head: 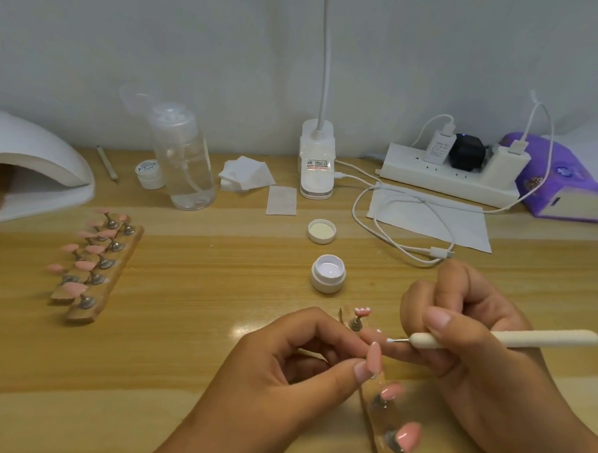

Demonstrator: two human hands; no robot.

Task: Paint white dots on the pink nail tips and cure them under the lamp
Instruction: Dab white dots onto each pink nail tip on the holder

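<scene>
From my seat, the open jar of white gel (328,274) stands at 12 o'clock of the hands, with its lid (321,230) lying beyond it. At 9 o'clock two wooden strips (93,265) carry rows of pink tips, and the white curing lamp (36,160) sits at 10 o'clock. A pump bottle (184,159), wipes (247,172), a clip-lamp base (317,162) and a power strip (447,174) line the far edge of the table (183,324).

Nothing stands between the hands and the jar. A third wooden strip (382,411) lies under them, running toward 6 o'clock. My left hand (284,379) pinches a pink nail tip (374,358) between thumb and forefinger. My right hand (474,336) grips a dotting tool (491,337), its white-loaded point just beside that tip at 1 o'clock. I cannot tell whether they touch.
</scene>
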